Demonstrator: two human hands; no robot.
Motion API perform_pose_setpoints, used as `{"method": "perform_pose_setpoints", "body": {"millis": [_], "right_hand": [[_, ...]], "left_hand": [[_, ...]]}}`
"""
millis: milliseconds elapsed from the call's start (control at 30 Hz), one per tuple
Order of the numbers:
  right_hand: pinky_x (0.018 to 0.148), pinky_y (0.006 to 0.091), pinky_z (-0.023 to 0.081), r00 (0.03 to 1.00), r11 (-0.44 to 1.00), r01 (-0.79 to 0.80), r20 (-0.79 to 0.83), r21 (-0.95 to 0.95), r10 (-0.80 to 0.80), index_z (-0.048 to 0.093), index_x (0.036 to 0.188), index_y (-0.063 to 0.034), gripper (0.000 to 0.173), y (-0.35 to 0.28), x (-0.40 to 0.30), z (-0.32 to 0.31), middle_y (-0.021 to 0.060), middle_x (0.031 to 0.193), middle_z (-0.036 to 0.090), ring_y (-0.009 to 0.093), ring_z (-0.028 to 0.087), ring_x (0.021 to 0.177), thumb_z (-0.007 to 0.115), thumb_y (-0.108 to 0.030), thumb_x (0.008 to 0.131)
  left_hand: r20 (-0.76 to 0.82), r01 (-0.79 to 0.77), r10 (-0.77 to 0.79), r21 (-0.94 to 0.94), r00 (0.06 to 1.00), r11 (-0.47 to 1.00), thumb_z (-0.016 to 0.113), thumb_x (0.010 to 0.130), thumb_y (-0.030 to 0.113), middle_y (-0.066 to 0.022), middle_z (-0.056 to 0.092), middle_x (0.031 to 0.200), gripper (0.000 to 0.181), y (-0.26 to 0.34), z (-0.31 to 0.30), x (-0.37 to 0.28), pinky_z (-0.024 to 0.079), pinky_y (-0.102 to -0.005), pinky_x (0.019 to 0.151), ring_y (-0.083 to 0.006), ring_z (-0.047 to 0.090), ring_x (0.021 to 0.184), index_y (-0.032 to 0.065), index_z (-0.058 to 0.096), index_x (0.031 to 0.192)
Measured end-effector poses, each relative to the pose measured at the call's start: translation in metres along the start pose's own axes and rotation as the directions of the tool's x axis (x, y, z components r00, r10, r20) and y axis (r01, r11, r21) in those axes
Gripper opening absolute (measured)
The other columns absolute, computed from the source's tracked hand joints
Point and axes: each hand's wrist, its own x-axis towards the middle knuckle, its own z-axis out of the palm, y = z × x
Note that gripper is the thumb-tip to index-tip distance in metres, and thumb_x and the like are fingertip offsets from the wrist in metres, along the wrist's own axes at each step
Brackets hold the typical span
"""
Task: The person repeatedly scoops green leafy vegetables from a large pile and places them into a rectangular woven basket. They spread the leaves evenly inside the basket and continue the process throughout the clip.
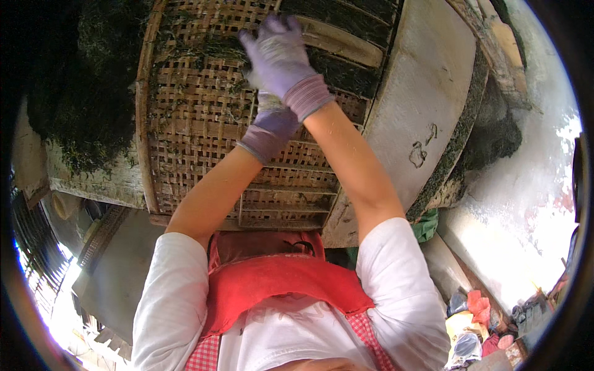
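Both of my hands wear purple knit gloves, and some motion blur softens them. My right hand (278, 58) reaches over a slatted wooden frame (341, 39) with its fingers apart. Beneath its wrist is my left hand (274, 109), whose fingers are mostly hidden, so I cannot tell what they grip. The frame lies on a woven bamboo tray (195, 116) with a wooden rim. Dark shredded plant material (343, 72) fills several upper compartments of the frame. In the nearer compartments the bamboo weave shows through. Green shreds (204, 48) are scattered over the tray left of my hands.
A large heap of dark green shredded plant matter (93, 92) sits at the left on a worn board (100, 178). To the right is a pale smooth board (417, 88) with green shreds along its edge. Beyond it stands a whitewashed wall (506, 185). Assorted bags (468, 324) lie at lower right.
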Motion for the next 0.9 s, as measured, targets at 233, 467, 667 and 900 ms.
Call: {"method": "perform_pose_setpoints", "body": {"millis": [233,467,667,900], "right_hand": [[0.082,0.0368,0.044,0.915,0.938,0.018,-0.383,0.347,0.124,0.057,0.11,-0.0098,0.045,0.065,-0.052,0.032,0.0087,0.088,0.065,0.021,0.06,0.078,0.07,-0.021,0.068],[0.095,0.0415,0.037,0.911,0.967,0.054,-0.409,0.248,0.054,0.057,0.112,-0.0181,0.039,0.123,-0.112,0.012,0.007,0.116,0.054,0.029,0.047,0.111,0.066,-0.02,0.075],[0.099,0.0425,0.034,0.959,0.956,0.259,-0.16,0.137,-0.236,0.048,0.122,-0.0184,0.043,0.054,-0.065,0.019,0.0041,0.128,0.045,0.026,0.042,0.119,0.056,-0.029,0.081],[0.089,0.0353,0.045,0.963,0.831,0.152,-0.268,0.536,-0.004,0.061,0.105,-0.0092,0.03,0.077,-0.077,0.021,0.0076,0.11,0.059,0.024,0.055,0.103,0.064,-0.013,0.075]], "left_hand": [[-0.378,0.06,0.019,0.196,0.926,0.979,0.04,0.09,0.021,-0.0087,0.054,0.114,0.033,0.034,-0.097,-0.01,0.036,-0.0346,0.093,-0.0192,0.047,0.11,0.0082,0.048,0.119],[-0.319,-0.109,0.108,0.013,0.942,0.994,0.047,0.085,0.021,-0.0093,0.055,0.101,0.029,0.076,-0.094,-0.024,0.041,-0.0359,0.084,-0.0224,0.052,0.097,0.0066,0.052,0.11],[-0.121,-0.307,0.283,-0.468,0.951,0.829,0.055,0.079,0.021,-0.0122,0.057,0.086,0.028,0.049,-0.113,-0.079,0.049,-0.0337,0.07,-0.0258,0.058,0.082,0.0026,0.056,0.1],[-0.127,0.129,-0.119,0.069,0.985,0.989,0.056,0.08,0.033,-0.0173,0.025,0.14,0.06,-0.067,-0.1,-0.05,0.033,-0.0386,0.1,-0.0338,0.029,0.126,0.0075,0.036,0.13]]}}
